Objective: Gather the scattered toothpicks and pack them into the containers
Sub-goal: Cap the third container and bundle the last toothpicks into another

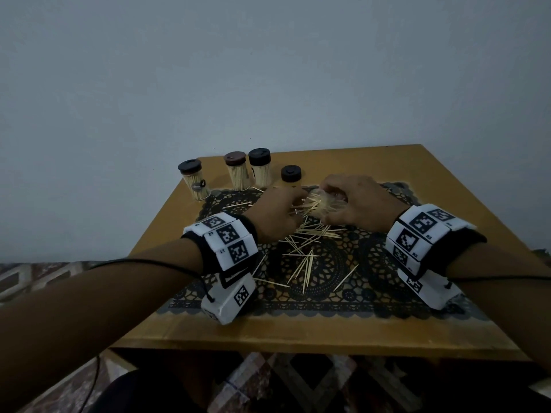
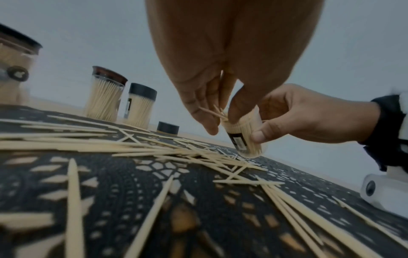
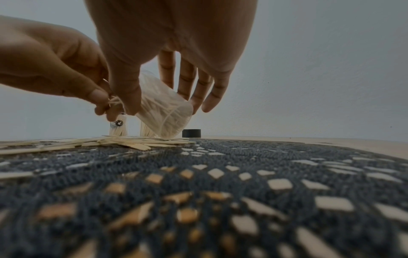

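My right hand (image 1: 351, 201) grips a clear plastic toothpick container (image 2: 245, 137), tilted with its bottom edge on the black lace mat (image 1: 328, 263). The same container (image 3: 163, 111) shows several toothpicks inside. My left hand (image 1: 280, 210) pinches a small bunch of toothpicks (image 2: 213, 111) at the container's open mouth. Loose toothpicks (image 1: 304, 251) lie scattered on the mat below and in front of both hands.
Three capped containers full of toothpicks (image 1: 195, 181) (image 1: 237, 171) (image 1: 261, 166) stand along the table's far left edge. A loose black cap (image 1: 290, 173) sits beside them. The wooden table (image 1: 417, 180) ends at a grey wall behind.
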